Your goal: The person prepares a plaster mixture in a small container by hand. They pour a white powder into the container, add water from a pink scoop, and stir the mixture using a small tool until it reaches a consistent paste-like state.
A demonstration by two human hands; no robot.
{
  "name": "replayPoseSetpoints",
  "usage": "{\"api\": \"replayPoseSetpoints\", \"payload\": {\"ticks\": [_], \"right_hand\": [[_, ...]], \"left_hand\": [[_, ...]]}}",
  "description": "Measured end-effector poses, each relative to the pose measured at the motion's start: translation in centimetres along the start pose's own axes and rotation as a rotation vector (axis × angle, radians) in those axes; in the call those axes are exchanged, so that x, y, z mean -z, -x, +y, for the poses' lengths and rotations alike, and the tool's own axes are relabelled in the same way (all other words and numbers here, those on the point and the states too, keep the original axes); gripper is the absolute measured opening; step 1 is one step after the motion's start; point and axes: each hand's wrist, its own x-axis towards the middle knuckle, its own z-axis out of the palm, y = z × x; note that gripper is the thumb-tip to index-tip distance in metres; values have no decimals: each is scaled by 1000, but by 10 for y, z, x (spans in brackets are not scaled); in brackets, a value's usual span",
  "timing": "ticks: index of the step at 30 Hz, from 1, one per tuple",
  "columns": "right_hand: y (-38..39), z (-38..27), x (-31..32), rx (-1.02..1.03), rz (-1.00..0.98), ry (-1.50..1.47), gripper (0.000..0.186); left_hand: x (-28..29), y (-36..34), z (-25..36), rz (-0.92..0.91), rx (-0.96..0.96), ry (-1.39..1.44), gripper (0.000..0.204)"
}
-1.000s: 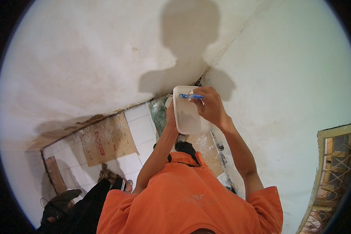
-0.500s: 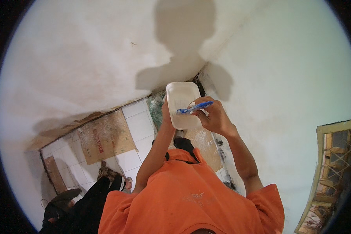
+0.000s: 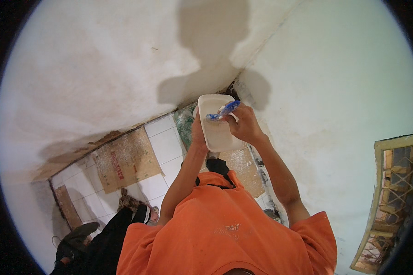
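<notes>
A shallow white paint tray (image 3: 218, 138) with rounded corners is held out in front of my chest. My left hand (image 3: 198, 130) grips its left long side, with most of the fingers hidden beneath it. Over the tray's far half, a blue-handled paintbrush (image 3: 229, 108) sits in my right hand (image 3: 246, 123), fingers closed round it. The brush's head points left toward the tray's inside. Whether the bristles touch the tray, I cannot tell.
Pale walls (image 3: 101, 78) meet in a corner just ahead. Stained cardboard (image 3: 128, 158) covers part of the white tiled floor (image 3: 165, 146). Another person in dark clothes (image 3: 110, 243) is at the lower left. A latticed window (image 3: 394, 183) is at the right.
My right hand and the brush have moved toward the tray's far end, and the handle now tilts up more steeply. My left hand keeps its hold on the tray.
</notes>
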Motion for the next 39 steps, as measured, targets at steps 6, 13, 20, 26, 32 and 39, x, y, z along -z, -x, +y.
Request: {"api": "replayPoseSetpoints", "payload": {"ticks": [6, 13, 20, 26, 32, 39], "right_hand": [[-18, 0, -3, -1, 6, -11, 12], [-27, -14, 7, 85, 31, 63, 21], [10, -7, -13, 100, -51, 115, 30], [12, -35, 6, 65, -123, -16, 26], [19, -43, 15, 55, -99, -62, 20], [7, -13, -7, -3, -40, 25, 15]], "left_hand": [[10, 3, 3, -3, 43, 18, 51], [16, 5, 3, -70, 25, 106, 50], [21, 1, 3, -42, -26, 135, 52], [41, -5, 9, -176, -18, 129, 54], [27, -6, 10, -56, -4, 110, 56], [25, -11, 10, -21, 24, -20, 55]]}}
